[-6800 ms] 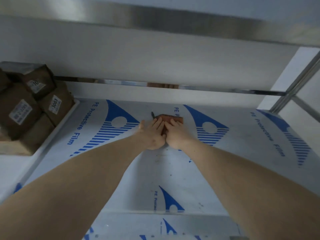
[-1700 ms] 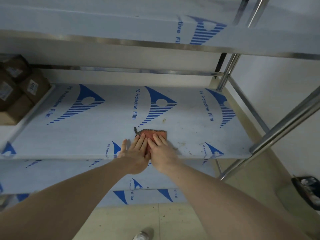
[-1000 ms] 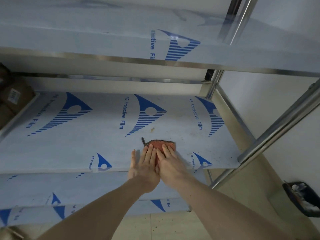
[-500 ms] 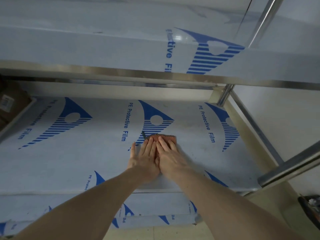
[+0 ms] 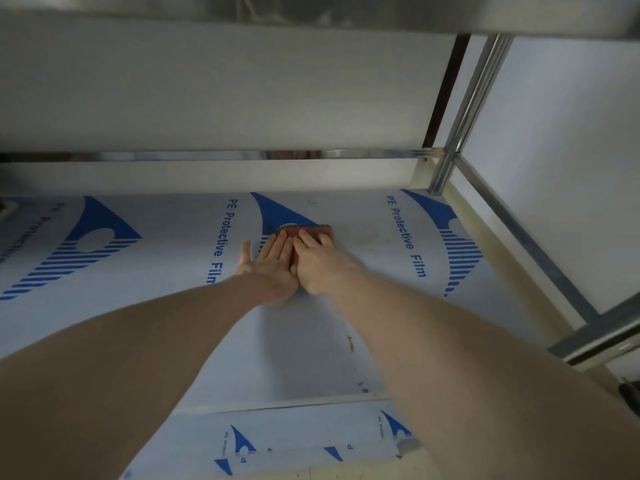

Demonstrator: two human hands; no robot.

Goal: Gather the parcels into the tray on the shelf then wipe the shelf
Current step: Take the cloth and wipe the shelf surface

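Observation:
A reddish-brown cloth [image 5: 308,231] lies flat on the shelf [image 5: 145,299], which is covered in white film printed with blue marks. My left hand [image 5: 272,263] and my right hand [image 5: 320,259] lie side by side with straight fingers and press down on the cloth. Only the cloth's far edge shows past my fingertips. A sliver of the tray's corner [image 5: 7,208] shows at the far left edge. The parcels are out of view.
The upper shelf [image 5: 311,15] hangs low overhead. A steel upright [image 5: 464,109] stands at the back right corner and a rail [image 5: 519,237] runs along the right side. Small dirt specks [image 5: 350,342] lie on the film near the front edge.
Both hands have pushed the cloth further back on the shelf, away from the front edge. My view has moved in under the upper shelf, and the parcels at the left have gone from sight.

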